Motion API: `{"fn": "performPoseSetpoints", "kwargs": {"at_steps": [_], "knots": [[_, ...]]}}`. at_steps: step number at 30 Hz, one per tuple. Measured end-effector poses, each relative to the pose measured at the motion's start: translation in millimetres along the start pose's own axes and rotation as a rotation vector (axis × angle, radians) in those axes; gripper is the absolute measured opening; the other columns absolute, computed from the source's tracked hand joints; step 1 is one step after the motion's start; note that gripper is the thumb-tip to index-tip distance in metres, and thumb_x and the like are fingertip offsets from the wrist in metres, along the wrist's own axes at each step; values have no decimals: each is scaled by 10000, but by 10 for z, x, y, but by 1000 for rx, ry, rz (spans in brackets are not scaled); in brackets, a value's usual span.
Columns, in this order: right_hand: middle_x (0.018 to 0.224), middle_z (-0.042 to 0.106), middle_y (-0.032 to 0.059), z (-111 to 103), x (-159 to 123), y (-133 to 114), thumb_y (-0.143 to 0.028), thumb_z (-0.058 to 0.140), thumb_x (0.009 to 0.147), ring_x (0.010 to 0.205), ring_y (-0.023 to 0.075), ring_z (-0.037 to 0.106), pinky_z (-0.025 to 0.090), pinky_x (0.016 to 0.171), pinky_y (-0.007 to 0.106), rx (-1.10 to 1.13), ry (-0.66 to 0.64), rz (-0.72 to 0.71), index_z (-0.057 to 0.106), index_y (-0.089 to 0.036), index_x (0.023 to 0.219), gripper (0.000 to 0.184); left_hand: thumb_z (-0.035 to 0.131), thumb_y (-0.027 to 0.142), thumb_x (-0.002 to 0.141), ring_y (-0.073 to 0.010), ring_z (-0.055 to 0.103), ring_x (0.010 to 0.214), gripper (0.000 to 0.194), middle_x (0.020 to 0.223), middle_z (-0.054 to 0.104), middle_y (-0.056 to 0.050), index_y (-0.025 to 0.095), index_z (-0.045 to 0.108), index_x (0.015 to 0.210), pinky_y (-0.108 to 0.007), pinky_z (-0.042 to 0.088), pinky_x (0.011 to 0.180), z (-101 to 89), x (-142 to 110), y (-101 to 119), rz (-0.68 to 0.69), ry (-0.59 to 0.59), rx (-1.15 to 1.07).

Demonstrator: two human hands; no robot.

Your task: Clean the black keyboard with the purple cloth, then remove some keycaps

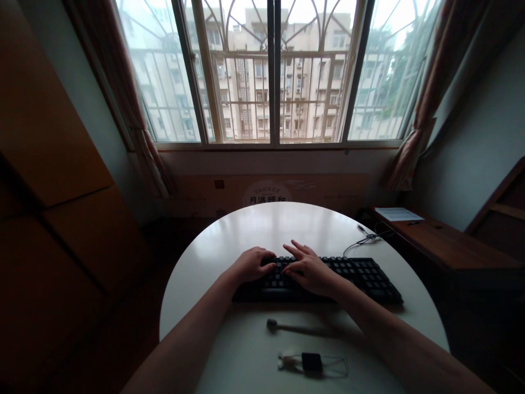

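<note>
A black keyboard (365, 279) lies across the white round table. My left hand (250, 264) is at its left part, fingers bent over the back edge and thumb along the keys, holding the board. Over the keys just to the right is my right hand (309, 269); its thumb and index finger come together low at the keys, while two other fingers stretch out above. Anything between that thumb and finger is too small to make out. Nearer me lie a brush (272, 325) with a thin handle and a small puller-like tool (311, 362) with a black middle and wire loops.
The table (188, 284) has a curved edge. A dark cable (367, 237) runs from the keyboard's back towards the right. A wooden desk (447, 241) with a sheet of paper (397, 214) stands at right, a cabinet (53, 219) at left. Barred windows are ahead.
</note>
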State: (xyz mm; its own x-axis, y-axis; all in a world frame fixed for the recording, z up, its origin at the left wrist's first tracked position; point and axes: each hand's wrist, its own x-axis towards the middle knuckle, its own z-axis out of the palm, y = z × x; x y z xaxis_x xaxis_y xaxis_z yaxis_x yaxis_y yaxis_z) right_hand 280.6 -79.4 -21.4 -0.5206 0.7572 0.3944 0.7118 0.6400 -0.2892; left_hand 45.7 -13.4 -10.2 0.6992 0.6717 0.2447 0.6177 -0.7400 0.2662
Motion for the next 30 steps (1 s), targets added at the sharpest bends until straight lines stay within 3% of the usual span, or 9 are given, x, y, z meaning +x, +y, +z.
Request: {"fn": "performPoseSetpoints", "kwargs": {"at_steps": [11,20,30], "knots": [[1547,363,57,-3,-8,-115,-267,575,921,1455,346,225,228,1108,649,-25,-16,32,722,-353,1128,268,612,398,854,-226,645,931,311,1009,738,-45,252,711,1108,-297,459,830,-46,-50,-8,25,-16,-39],[1560,338,52,-54,-10,-129,-314,581,919,1470,348,167,166,1114,664,-44,-32,46,744,-344,1064,220,635,414,834,-225,645,930,301,1005,730,-43,245,724,1067,-296,461,825,-95,-60,85,-43,-33,-62],[1552,355,64,-84,-32,-203,-296,586,918,1458,344,217,221,1117,636,8,-46,10,747,-320,1057,213,624,445,840,-232,634,934,329,1002,714,-48,236,705,1081,-297,464,806,-146,-86,11,-64,-110,-73]]}}
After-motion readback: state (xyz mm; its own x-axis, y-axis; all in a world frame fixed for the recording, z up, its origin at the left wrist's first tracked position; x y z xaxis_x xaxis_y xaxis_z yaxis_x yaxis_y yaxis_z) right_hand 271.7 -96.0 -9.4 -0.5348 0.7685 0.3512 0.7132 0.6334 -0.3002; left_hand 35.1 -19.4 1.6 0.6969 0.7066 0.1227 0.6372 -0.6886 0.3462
